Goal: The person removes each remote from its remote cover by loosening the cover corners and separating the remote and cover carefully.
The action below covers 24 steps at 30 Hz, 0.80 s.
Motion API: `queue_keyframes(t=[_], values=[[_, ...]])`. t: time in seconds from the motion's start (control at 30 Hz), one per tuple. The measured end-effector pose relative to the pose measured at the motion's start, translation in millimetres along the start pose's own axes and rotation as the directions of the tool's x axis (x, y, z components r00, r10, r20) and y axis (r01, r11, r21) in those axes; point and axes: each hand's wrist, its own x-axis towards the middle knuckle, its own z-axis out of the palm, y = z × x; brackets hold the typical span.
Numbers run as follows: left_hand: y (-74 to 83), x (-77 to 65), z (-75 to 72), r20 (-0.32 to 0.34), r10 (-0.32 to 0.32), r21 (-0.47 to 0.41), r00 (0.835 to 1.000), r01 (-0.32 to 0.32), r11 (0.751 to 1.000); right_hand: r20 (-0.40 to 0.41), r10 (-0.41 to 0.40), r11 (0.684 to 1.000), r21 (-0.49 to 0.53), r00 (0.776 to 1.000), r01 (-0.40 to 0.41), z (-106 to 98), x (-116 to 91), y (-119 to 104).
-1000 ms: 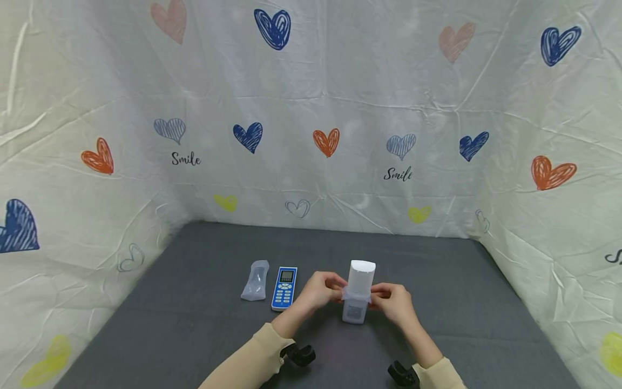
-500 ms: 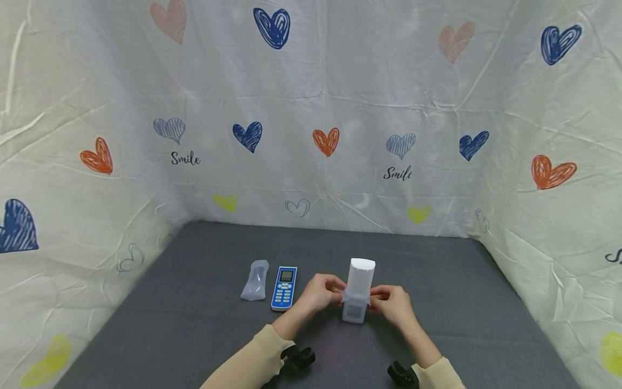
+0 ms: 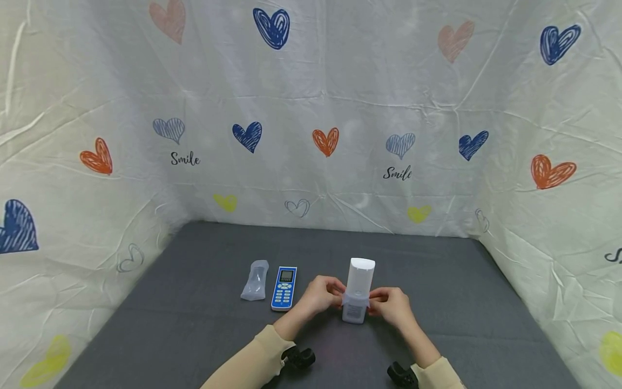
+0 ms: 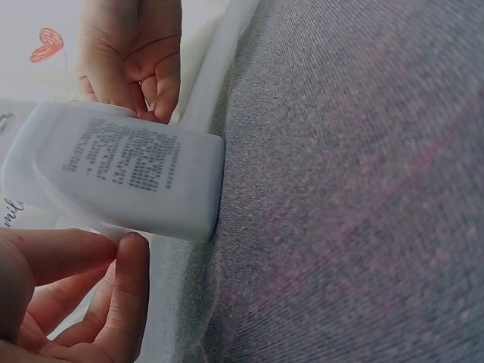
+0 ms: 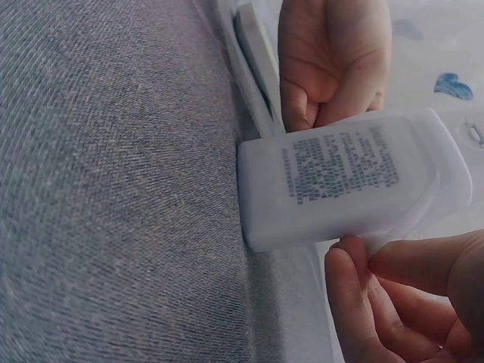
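Note:
A white remote control (image 3: 362, 276) stands on end on the table, its top uncovered. Its lower part sits inside a translucent, soft-looking cover (image 3: 355, 303); small printed text (image 4: 128, 155) shows through it. My left hand (image 3: 318, 293) pinches the cover's edge between thumb and forefinger on the left side. Opposite it, my right hand (image 3: 391, 306) pinches the edge on the right side, as the right wrist view shows with the thumb and fingertips (image 5: 349, 248) meeting at the rim. The far face of the remote is hidden.
Left of my hands lies a blue remote control (image 3: 284, 288) with a small screen and white buttons. Beside it lies another translucent cover (image 3: 255, 280). The table has a dark grey cloth (image 3: 194, 335); white sheets (image 3: 291, 70) printed with hearts hang around it.
Both hands have shifted slightly downward along the sides of the remote, still pinching the cover's edge. The blue remote and the loose cover have stayed in place.

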Motion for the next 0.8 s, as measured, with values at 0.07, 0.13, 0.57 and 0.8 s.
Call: queue_keyframes(t=[0.07,0.13,0.57,0.8], values=[[-1.3,0.5,0.5,0.003,0.003,0.004,1.000,-0.003,1.000,0.001,0.005,1.000,0.000,1.000,-0.005,0.4,-0.4,0.1],[-2.4,1.0,0.9,0.005,0.007,0.009,1.000,-0.007,1.000,0.001,0.011,1.000,-0.006,1.000,-0.011,0.6,-0.4,0.3],[-7.1,2.0,2.0,0.010,-0.024,0.033,1.000,0.023,0.999,0.029,0.044,0.999,0.005,0.999,-0.044,1.6,0.8,5.8],[-9.8,1.8,2.7,0.015,-0.026,0.034,1.000,0.026,0.999,0.041,0.078,0.996,0.040,0.996,-0.079,3.4,1.3,8.7]])
